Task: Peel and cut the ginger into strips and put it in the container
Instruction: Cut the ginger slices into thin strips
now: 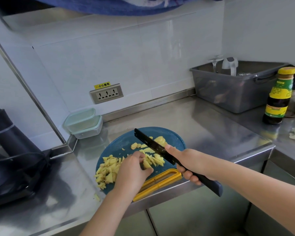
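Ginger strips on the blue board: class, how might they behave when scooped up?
The ginger strips are small loose pieces, so probably light and apt to scatter; one stray piece lies off the board. Short and chunky, likely stiff.

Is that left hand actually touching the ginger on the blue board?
Touching. The head view shows the left hand pinching a ginger piece between thumb and curled fingers on the cutting board, with no gap.

Two hands (134,169) (189,164), one knife (150,143), one board (124,138), two containers (80,117) (92,129), one bin (228,92), one bottle (278,99), many ginger strips (107,171).
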